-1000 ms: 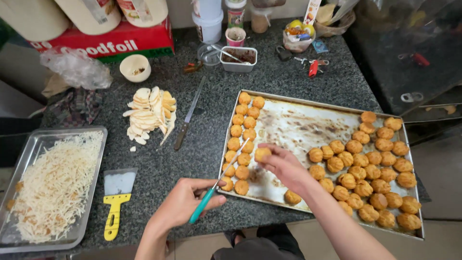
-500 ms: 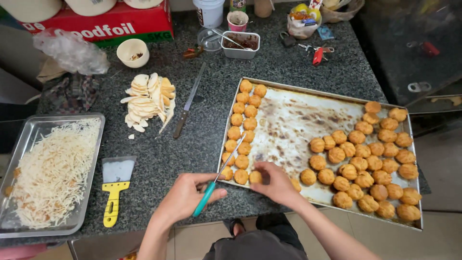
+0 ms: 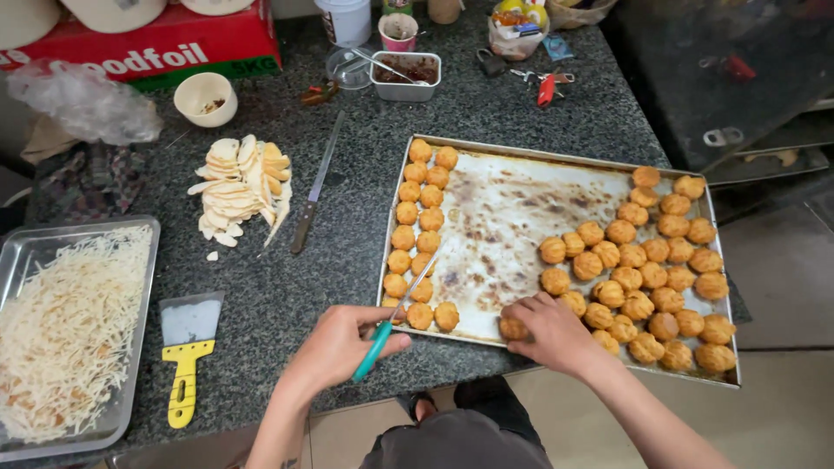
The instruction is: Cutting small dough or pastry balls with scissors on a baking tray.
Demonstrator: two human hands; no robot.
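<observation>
A large metal baking tray [image 3: 521, 156] lined with stained paper holds several golden round pastry balls [image 3: 647, 260], in two columns on its left side and a cluster on its right. My left hand [image 3: 340, 346] grips a thin teal-handled tool [image 3: 391, 323] whose metal blade points up toward the left columns of balls. My right hand [image 3: 546, 330] rests at the tray's near edge, fingers closed around one pastry ball [image 3: 512, 328].
Sliced pale pieces [image 3: 241, 184] and a knife [image 3: 314, 187] lie on the dark granite counter. A metal tray of shredded white strands [image 3: 52, 330] sits at the left, a yellow-handled scraper [image 3: 186, 352] beside it. Small bowls, a red box and jars stand at the back.
My right hand moved from the tray's left columns to the near edge at the middle and now grasps a ball there. The left hand kept hold of the teal tool.
</observation>
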